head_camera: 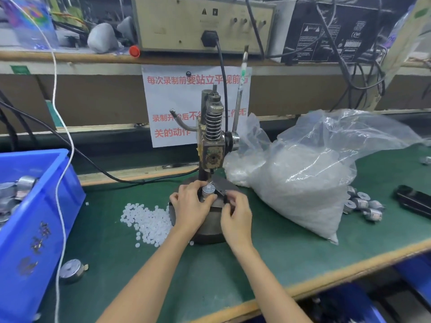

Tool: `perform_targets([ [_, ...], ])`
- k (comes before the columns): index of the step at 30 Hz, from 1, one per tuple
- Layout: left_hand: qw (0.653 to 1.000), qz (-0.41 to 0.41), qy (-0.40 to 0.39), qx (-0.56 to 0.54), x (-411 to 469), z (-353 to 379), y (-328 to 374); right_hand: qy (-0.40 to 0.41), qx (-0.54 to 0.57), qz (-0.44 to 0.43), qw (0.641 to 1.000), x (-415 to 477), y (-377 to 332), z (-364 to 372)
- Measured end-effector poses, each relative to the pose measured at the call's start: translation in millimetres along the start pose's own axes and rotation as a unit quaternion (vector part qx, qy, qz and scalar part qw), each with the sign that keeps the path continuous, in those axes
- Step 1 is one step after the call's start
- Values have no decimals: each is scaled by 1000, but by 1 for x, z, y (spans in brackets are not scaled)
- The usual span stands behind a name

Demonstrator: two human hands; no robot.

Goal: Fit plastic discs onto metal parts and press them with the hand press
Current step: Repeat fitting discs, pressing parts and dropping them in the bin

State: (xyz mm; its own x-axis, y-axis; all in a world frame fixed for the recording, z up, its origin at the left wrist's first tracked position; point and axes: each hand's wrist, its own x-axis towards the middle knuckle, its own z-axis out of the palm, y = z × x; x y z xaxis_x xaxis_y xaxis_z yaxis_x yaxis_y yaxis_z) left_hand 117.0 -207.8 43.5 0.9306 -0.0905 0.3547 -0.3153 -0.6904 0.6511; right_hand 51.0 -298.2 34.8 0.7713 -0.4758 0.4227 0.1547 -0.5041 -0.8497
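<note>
— Both hands working at the hand press [211,136]?
— Yes. My left hand [191,205] is gripping the metal motor can [208,190] upright beneath it; my right hand [236,212], nearer its lever [239,101], is curling, around what I cannot tell.

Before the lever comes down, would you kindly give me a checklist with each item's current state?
1. Metal part under the press head: ok, left hand holds it there.
2. Disc fitted on it: cannot tell, blurred.
3. Hands away from the press head: not ok, right hand is beside the part too.
4. Lever raised: ok, upright.
5. Loose discs within reach: ok.
</note>
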Motion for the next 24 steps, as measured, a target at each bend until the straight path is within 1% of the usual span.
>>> perform_targets([
  [2,999,18,22,31,-7,-1,4,-20,-18,-32,999,-8,11,-1],
  [3,999,25,38,30,-14,-1,6,-31,-2,-27,999,-7,10,-5],
  [5,997,43,55,-18,-30,-2,15,-56,46,-1,997,-3,4,-14],
  [7,993,82,45,-67,-50,1,23,-90,77,21,993,-5,3,-23],
  [8,991,105,37,-73,-60,1,26,-97,80,28,992,-10,3,-28],
  [12,980,190,-7,-51,-91,10,42,-76,97,89,988,-36,19,-60],
  [15,964,258,-42,-55,-111,17,68,-23,104,117,987,-56,28,-96],
  [17,947,305,-89,-53,-132,32,91,36,93,134,986,-79,39,-126],
  [20,924,335,-175,-49,-165,54,113,108,69,156,979,-110,57,-160],
  [22,905,338,-253,-48,-188,69,123,146,66,175,971,-131,73,-176],
  [24,879,327,-345,-27,-208,85,128,170,74,218,958,-151,94,-187],
])
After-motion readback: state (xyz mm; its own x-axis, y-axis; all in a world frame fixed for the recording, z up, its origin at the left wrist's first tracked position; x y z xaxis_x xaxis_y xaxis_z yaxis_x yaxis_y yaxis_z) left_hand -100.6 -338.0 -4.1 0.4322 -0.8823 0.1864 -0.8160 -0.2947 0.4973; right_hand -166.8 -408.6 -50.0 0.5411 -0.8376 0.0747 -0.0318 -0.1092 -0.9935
